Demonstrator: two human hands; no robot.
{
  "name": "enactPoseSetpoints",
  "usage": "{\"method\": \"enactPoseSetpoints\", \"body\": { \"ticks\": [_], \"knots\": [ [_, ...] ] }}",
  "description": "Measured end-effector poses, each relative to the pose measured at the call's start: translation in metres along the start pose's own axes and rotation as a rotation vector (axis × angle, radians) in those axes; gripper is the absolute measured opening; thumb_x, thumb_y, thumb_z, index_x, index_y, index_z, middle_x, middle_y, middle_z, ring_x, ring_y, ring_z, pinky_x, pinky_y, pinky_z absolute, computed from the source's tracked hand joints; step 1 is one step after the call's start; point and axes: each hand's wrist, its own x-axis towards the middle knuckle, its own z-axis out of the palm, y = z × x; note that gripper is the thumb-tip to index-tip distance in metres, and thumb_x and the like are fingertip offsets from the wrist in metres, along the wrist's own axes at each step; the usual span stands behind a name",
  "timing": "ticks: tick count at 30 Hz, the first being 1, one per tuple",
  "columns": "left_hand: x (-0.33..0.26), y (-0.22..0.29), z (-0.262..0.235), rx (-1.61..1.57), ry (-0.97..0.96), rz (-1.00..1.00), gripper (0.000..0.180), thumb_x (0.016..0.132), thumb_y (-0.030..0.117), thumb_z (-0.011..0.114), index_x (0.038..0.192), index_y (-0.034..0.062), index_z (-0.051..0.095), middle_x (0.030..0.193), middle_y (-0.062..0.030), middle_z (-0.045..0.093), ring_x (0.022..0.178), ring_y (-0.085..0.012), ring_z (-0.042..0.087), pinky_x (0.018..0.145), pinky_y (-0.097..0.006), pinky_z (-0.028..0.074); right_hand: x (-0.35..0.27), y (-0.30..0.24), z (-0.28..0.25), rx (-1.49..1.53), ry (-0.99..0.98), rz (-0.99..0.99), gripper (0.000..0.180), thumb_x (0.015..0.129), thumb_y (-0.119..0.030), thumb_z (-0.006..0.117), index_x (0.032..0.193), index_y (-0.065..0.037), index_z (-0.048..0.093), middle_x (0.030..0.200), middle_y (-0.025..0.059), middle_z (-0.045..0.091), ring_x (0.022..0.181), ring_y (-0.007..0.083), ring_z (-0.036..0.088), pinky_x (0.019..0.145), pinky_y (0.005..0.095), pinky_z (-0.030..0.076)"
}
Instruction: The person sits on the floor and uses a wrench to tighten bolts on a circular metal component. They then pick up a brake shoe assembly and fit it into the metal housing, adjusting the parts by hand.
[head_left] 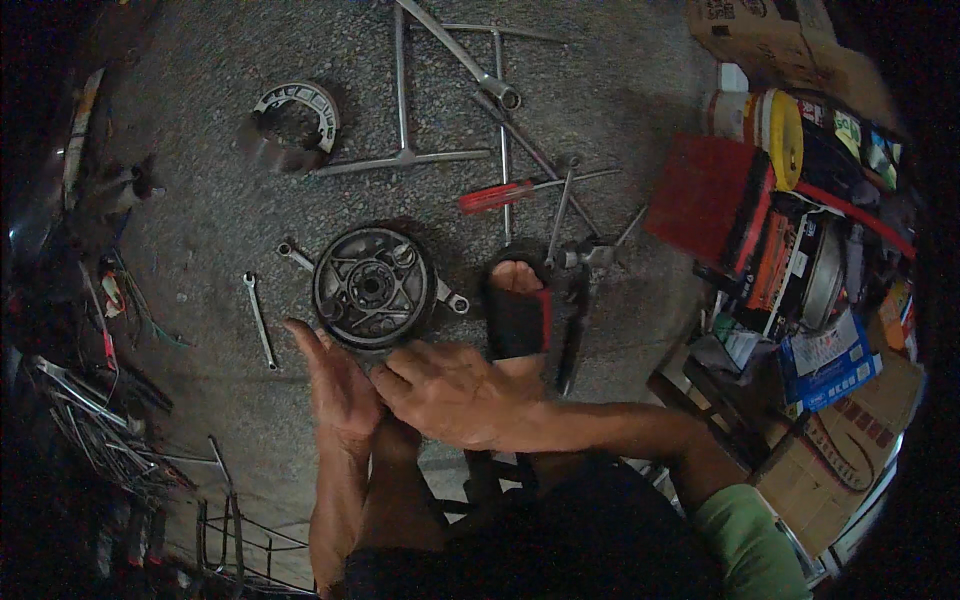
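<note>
A round metal drum brake hub (372,288), dark with a star-shaped inner face, lies on the rough ground before me. Just at its near edge is my left hand (343,388), its thumb stretched out and palm turned inward; its other fingers are partly hidden. My right hand (450,392) reaches across with curled fingers against the left palm; whatever may be in them is out of sight. A ring-ended metal piece (452,300) juts out beside the hub. To its left lies a small combination wrench (260,322).
Curved brake shoes (318,108) lie at the far left. T-handle wrenches (403,156), a large ring spanner (508,97), a red-handled screwdriver (497,197) and a hammer (590,255) are beyond. Right of the hub is my sandalled foot (517,318). Boxes (840,455) crowd the right side.
</note>
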Motion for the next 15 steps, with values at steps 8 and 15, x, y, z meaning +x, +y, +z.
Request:
{"method": "enactPoseSetpoints", "body": {
  "ticks": [8, 15],
  "knots": [
    [-0.012, 0.008, 0.018, 0.054, 0.057, -0.095, 0.089, 0.084, 0.080, 0.036, 0.146, 0.0166, 0.036, 0.143, -0.0049, 0.045, 0.125, -0.0248, 0.045, 0.080, -0.041, 0.051, -0.007, 0.041, -0.026, -0.021, 0.066, 0.407, 0.028, 0.079, -0.019, 0.072, 0.099, -0.002, 0.063, 0.086, 0.0119, 0.061, 0.075, 0.0318, 0.060, 0.071, 0.0436, 0.049],
    [-0.005, 0.012, 0.028, 0.008, 0.118, -0.166, 0.087, 0.080, 0.085, 0.032, 0.135, 0.0195, 0.045, 0.118, -0.0010, 0.061, 0.086, -0.0159, 0.062, 0.044, -0.023, 0.040, -0.006, 0.080, 0.006, 0.286, -0.310, 0.668, 0.043, 0.085, -0.039, 0.062, 0.102, 0.001, 0.060, 0.077, 0.0155, 0.062, 0.074, 0.0285, 0.061, 0.070, 0.0386, 0.047]
  ]
}}
